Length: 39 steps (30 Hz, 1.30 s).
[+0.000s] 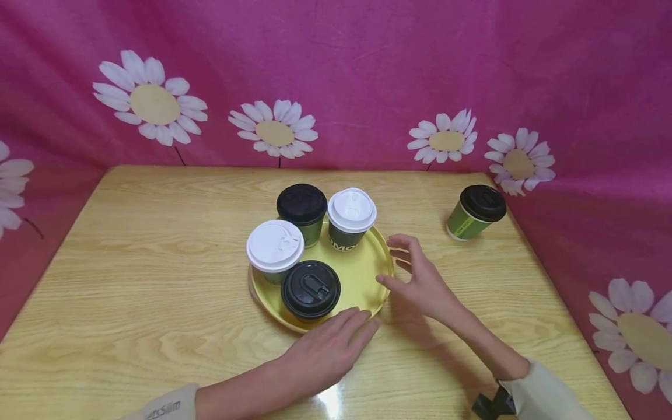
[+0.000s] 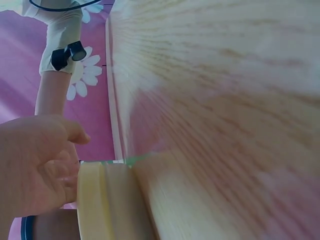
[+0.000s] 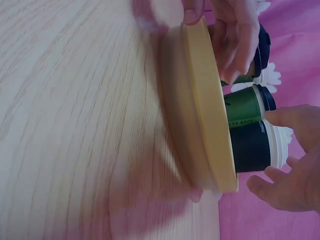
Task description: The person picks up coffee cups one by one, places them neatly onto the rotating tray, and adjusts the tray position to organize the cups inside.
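A round yellow tray [image 1: 359, 280] holds several lidded paper cups. At its back stand a green cup with a black lid [image 1: 301, 204] and a dark cup with a white lid [image 1: 352, 210]. Further forward are another white-lidded cup [image 1: 275, 245] and a black-lidded cup [image 1: 311, 289]. My left hand [image 1: 322, 353] is at the tray's front rim, fingers extended; whether it touches the rim is unclear. By the right rim is my right hand [image 1: 425, 286], thumb and fingers spread, nothing held. In the right wrist view, this hand [image 3: 295, 165] is apart from the cups.
A green paper cup with a black lid [image 1: 475, 213] stands by itself toward the back right of the wooden table [image 1: 157, 262]. A pink cloth with white flowers [image 1: 357, 76] hangs behind the table and along its sides.
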Each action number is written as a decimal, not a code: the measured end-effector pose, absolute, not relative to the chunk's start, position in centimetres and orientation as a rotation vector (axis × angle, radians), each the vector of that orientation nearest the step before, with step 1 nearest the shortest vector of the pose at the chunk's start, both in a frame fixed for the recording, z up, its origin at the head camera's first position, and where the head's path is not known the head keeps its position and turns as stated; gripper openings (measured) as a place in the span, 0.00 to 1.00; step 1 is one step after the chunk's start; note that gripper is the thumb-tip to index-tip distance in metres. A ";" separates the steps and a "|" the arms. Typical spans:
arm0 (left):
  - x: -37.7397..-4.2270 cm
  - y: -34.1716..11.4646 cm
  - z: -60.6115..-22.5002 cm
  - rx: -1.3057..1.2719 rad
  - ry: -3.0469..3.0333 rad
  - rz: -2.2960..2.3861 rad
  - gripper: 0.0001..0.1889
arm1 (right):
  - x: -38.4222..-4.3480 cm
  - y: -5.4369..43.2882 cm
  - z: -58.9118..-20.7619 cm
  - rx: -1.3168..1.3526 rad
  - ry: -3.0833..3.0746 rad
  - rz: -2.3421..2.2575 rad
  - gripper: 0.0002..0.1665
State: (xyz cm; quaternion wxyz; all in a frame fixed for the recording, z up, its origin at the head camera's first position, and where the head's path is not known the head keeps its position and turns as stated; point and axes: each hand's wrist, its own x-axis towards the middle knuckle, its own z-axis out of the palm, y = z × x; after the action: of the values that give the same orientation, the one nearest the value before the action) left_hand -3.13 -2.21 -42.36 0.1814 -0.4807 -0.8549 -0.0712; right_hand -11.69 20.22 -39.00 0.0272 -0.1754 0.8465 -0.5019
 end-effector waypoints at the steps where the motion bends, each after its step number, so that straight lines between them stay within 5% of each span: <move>1: -3.1 -2.2 -42.5 -1.343 -2.420 -0.178 0.26 | -11.7 20.4 -39.0 -0.530 2.622 -1.549 0.40; 39: -3.0 -2.6 -43.5 -1.190 -2.550 -0.100 0.27 | -14.3 27.9 -40.6 0.090 2.813 -1.899 0.44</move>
State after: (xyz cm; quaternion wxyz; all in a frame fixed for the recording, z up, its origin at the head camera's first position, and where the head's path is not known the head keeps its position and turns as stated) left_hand -2.97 -2.61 -43.53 0.1622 -0.4172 -0.8936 -0.0351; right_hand -14.26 27.89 -40.62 -0.1265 0.0263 0.8218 -0.5549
